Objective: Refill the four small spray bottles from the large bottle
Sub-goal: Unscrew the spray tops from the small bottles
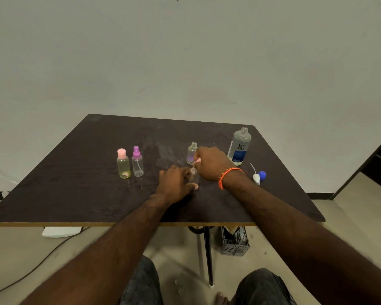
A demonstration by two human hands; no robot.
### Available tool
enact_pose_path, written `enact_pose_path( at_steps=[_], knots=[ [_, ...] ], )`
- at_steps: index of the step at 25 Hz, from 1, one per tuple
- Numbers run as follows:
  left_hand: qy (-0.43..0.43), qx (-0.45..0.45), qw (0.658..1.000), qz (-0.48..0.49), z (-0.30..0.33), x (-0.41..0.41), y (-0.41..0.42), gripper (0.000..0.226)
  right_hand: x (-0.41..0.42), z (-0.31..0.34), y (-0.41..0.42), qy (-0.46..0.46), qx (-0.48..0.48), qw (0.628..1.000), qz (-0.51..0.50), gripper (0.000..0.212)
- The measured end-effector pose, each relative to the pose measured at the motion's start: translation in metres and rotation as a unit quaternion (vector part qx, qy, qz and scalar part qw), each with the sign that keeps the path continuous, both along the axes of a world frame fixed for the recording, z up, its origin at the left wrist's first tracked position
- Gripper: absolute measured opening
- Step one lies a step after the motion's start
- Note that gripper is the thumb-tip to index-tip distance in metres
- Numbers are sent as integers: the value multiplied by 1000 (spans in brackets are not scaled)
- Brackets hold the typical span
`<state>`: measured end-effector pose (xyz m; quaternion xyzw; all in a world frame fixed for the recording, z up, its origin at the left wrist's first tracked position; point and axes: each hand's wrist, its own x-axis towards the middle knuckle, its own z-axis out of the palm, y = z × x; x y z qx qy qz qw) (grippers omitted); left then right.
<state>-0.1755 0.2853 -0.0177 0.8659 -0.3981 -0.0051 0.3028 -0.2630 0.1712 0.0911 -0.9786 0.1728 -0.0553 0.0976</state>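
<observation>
Head view: we wrap our left hand (174,183) around a small clear plastic spray bottle (194,175) standing mid-table, while our right hand (211,162) pinches its pink cap (197,160) from above. The large clear bottle with a blue label (239,146) stands uncapped at the right of the dark wooden table (75,183). Behind our fingers stands another small clear open bottle (192,153); two capped ones, a pink-capped yellowish bottle (123,164) and a purple-topped clear bottle (137,161), stand left.

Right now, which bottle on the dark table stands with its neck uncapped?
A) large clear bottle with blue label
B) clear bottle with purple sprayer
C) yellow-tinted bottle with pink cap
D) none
A: the large clear bottle with blue label shows bare neck threads, and the small blue cap lies on the dark table near it.
</observation>
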Motion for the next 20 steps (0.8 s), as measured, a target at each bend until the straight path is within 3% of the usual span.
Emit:
enact_pose_path(
  at_steps=[5,11,13,15,20],
  knots=[
    [8,-5,1000,0,4,0,1,33,-17,38,-21,-93,37,995,-29,7],
    [15,13,1000,-2,9,-3,1,26,-57,14,-76,-212,58,954,-205,19],
    [13,8,1000,-2,7,-3,1,27,-67,-17,-87,-190,43,946,-259,18],
    [8,1,1000,-5,5,-2,1,27,-68,-44,-92,-119,-47,947,-294,28],
    [6,-12,1000,-15,-2,3,0,26,-64,-75,-99,-49,-172,948,-265,35]
  ],
)
